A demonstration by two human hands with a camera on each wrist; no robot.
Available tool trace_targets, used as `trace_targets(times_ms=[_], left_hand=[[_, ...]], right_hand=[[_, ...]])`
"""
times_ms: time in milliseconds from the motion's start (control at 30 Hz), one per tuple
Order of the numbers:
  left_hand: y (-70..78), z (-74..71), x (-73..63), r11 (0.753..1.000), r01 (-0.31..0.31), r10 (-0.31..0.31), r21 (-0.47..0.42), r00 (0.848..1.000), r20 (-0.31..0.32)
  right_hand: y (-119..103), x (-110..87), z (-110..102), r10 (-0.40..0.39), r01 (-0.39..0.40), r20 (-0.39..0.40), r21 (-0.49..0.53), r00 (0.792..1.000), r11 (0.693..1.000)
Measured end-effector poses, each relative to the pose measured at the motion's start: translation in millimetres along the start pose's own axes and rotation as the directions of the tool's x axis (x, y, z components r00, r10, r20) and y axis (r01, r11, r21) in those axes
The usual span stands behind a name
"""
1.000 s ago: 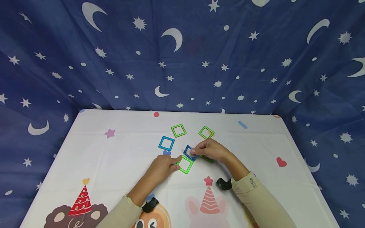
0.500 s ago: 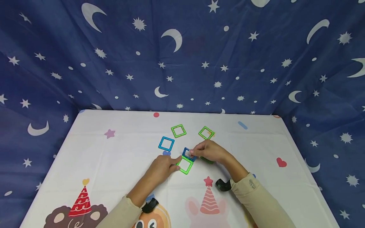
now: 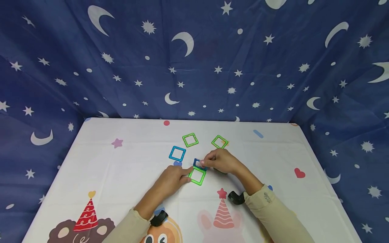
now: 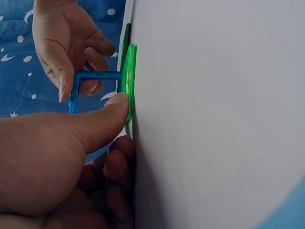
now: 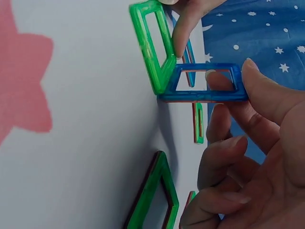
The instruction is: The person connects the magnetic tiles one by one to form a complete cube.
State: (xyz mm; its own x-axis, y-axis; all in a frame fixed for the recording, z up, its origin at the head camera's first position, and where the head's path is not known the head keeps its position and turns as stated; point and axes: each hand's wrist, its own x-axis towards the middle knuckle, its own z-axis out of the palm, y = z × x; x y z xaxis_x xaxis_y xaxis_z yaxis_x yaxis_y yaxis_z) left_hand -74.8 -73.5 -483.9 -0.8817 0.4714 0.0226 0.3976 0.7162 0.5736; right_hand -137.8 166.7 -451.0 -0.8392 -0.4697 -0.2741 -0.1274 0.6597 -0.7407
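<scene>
A green square magnetic tile (image 3: 203,178) lies on the table. My left hand (image 3: 173,177) grips its left side, the thumb along the edge and the fingers curled below, as the left wrist view shows. A dark blue square magnetic tile (image 5: 205,98) stands up from the table, one edge meeting the far edge of the green tile. Between thumb and fingers, my right hand (image 3: 222,160) pinches the blue tile's opposite edge. Another green tile (image 5: 145,193) lies beneath the right hand, mostly hidden in the head view.
Beyond the hands lie a light blue tile (image 3: 171,152), a green tile (image 3: 185,141) and a second green tile (image 3: 215,139). The white tablecloth (image 3: 136,162) has printed party animals and shapes. A blue star-and-moon curtain (image 3: 194,67) encloses the back and sides.
The right hand has brought the dark blue tile slightly left and tipped it more upright against the green tile's far edge. The left hand has stayed on the green tile.
</scene>
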Motion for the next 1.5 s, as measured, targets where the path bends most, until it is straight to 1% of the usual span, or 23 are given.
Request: trace_targets(times_ms=[100,167,267,367,500,567,700,867,933,1067,1133,1233,1333,1500], left_hand=[[-0.8,0.1,-1.0,1.0,-0.007,0.007,0.016,1.0,-0.007],[-0.7,0.3,-1.1,0.999,-0.009,0.01,0.031,1.0,-0.01],[0.5,0.4,-0.6,0.999,-0.014,0.014,0.039,1.0,-0.014],[1.7,0.3,0.3,0.999,-0.005,0.005,0.039,1.0,-0.02],[1.8,1.0,-0.1,0.999,0.021,-0.02,0.047,1.0,-0.02],[1.4,1.6,-0.7,0.998,0.037,-0.036,0.045,0.999,-0.017],[0.5,2.7,-1.1,0.998,0.046,-0.045,0.038,0.999,-0.022],[-0.8,1.3,-1.1,1.0,0.025,-0.024,0.016,0.999,-0.035],[-2.2,0.4,-1.1,1.0,0.025,-0.025,0.007,0.999,-0.041],[-6.4,-0.1,-0.5,0.997,0.07,-0.071,-0.026,0.996,-0.048],[-7.1,-1.1,0.2,0.993,0.101,-0.104,-0.058,0.993,-0.049],[-5.3,-3.9,1.0,0.983,0.137,-0.144,-0.123,0.988,-0.051],[-3.0,-6.0,1.1,0.973,0.163,-0.172,-0.166,0.984,-0.036],[-2.2,-5.7,0.8,0.963,0.198,-0.206,-0.182,0.978,-0.029]], right_hand=[[0.3,1.8,0.1,-0.035,0.035,-0.006,-0.012,0.999,0.999],[0.7,2.3,-0.2,-0.041,0.041,-0.011,-0.015,0.999,0.999],[0.0,1.4,-1.2,-0.014,0.014,-0.021,-0.024,1.0,1.0],[-1.8,-1.4,-2.8,0.025,-0.026,-0.043,-0.025,0.999,0.999],[-2.9,-6.2,-3.2,0.046,-0.046,-0.069,0.001,0.997,0.999],[-2.3,-7.9,-2.3,0.04,-0.039,-0.069,0.017,0.997,0.999],[-1.3,-8.8,-0.6,0.015,-0.013,-0.072,0.03,0.997,0.999],[-2.1,-5.6,-1.5,-0.027,0.027,-0.092,0.003,0.995,1.0],[-2.8,-3.3,-2.0,-0.038,0.038,-0.093,0.001,0.995,0.999],[-1.9,1.5,-1.2,-0.06,0.061,-0.068,0.002,0.996,0.998],[-1.6,3.1,-0.5,-0.068,0.068,-0.053,0.0,0.996,0.998],[-2.3,4.4,-0.2,-0.079,0.078,-0.044,-0.014,0.996,0.997],[-3.0,5.4,-0.1,-0.091,0.09,-0.04,-0.022,0.995,0.996],[-3.0,7.4,2.2,-0.095,0.095,-0.035,-0.017,0.995,0.995]])
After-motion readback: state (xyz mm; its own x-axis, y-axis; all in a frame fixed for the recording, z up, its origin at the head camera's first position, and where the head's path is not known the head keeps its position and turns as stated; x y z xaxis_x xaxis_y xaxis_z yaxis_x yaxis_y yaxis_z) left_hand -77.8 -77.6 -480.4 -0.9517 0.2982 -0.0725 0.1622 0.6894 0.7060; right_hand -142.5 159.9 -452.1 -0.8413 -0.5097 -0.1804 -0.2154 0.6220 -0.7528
